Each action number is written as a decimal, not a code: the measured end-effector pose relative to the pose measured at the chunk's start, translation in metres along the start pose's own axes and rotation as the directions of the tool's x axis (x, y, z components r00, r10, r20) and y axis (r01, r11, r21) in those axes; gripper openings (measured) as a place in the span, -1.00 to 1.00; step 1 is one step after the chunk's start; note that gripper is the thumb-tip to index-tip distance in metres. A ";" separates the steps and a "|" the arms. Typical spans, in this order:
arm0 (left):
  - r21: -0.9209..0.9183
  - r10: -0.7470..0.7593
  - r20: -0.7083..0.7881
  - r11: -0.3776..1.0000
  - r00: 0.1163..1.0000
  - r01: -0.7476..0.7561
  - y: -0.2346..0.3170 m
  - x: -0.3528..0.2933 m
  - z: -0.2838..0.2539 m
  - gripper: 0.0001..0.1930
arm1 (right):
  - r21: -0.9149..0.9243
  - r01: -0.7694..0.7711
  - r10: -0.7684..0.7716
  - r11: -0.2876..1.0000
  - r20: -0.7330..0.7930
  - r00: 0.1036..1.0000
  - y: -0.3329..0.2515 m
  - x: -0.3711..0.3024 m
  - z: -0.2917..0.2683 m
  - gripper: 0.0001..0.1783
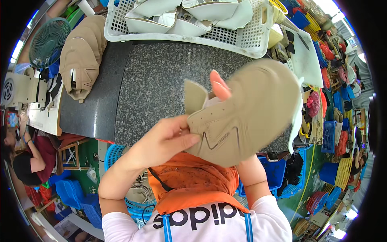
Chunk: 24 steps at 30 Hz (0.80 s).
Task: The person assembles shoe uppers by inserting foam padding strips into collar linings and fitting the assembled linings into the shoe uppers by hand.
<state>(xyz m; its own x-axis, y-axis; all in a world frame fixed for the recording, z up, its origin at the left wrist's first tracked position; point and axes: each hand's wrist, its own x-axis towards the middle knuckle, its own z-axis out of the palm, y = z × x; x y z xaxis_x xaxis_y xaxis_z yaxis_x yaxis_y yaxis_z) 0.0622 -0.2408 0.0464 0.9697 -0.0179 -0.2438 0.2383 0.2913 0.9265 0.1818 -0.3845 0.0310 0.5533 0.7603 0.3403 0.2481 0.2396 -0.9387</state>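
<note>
A beige shoe upper, stitched with a zigzag line on its side, is raised above the speckled dark table. Its rounded end is smeared by motion. My left hand pinches the upper's edge near the row of eyelets, thumb on the outer face. Most of my right hand is hidden behind the upper. Its fingertips poke out past the opening beside a curled beige flap, and the hand supports the piece from underneath. A stack of similar beige uppers lies on the table's left side.
A white plastic basket of pale shoe uppers stands at the far edge. A green fan and a machine are at left, near another person. Blue baskets flank my orange apron below the table.
</note>
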 end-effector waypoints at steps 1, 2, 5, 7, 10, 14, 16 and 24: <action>-0.149 -0.015 -0.040 0.989 0.999 0.009 0.004 0.000 0.005 -0.77 | 0.217 -0.099 0.109 0.971 -0.033 0.993 -0.008 0.000 0.001 -0.31; -0.148 -0.018 -0.040 0.989 0.999 0.012 0.004 -0.002 0.005 -0.77 | 0.426 -0.183 0.221 0.886 -0.041 0.974 -0.011 -0.001 0.001 -0.30; -0.168 0.032 -0.128 0.984 0.991 -0.053 0.004 -0.002 0.016 -0.81 | 0.729 -0.142 0.000 0.670 0.191 0.982 0.013 0.004 -0.022 -0.32; 0.045 0.101 -0.230 0.995 0.968 -0.094 0.001 -0.007 0.019 -0.87 | 0.494 -0.079 -0.009 0.866 0.174 0.985 0.005 0.005 -0.020 -0.33; 0.072 0.122 -0.193 0.991 0.974 -0.110 0.001 -0.013 0.023 -0.90 | 0.099 0.094 -0.098 0.991 0.027 0.995 -0.019 0.005 -0.008 -0.38; 0.112 0.027 -0.243 0.994 0.970 0.000 0.002 -0.020 0.023 -0.88 | 0.390 -0.375 0.330 0.841 0.179 0.927 -0.032 -0.004 -0.009 -0.42; 0.188 0.081 -0.279 0.982 0.957 -0.028 0.000 -0.020 0.026 -0.87 | 0.318 -0.382 0.345 0.868 0.168 0.924 -0.032 -0.005 -0.014 -0.40; 0.626 0.307 -0.216 0.772 0.927 -0.110 0.014 -0.017 0.031 -0.82 | -0.038 -0.210 0.213 0.977 0.136 0.968 -0.036 -0.008 -0.024 -0.45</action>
<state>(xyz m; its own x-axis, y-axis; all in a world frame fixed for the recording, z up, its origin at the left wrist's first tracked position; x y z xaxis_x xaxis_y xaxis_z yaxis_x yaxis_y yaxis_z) 0.0503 -0.2660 0.0721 0.9602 0.2793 -0.0034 0.1116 -0.3723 0.9214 0.1879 -0.4137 0.0630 0.4804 0.8685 0.1216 0.1566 0.0515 -0.9863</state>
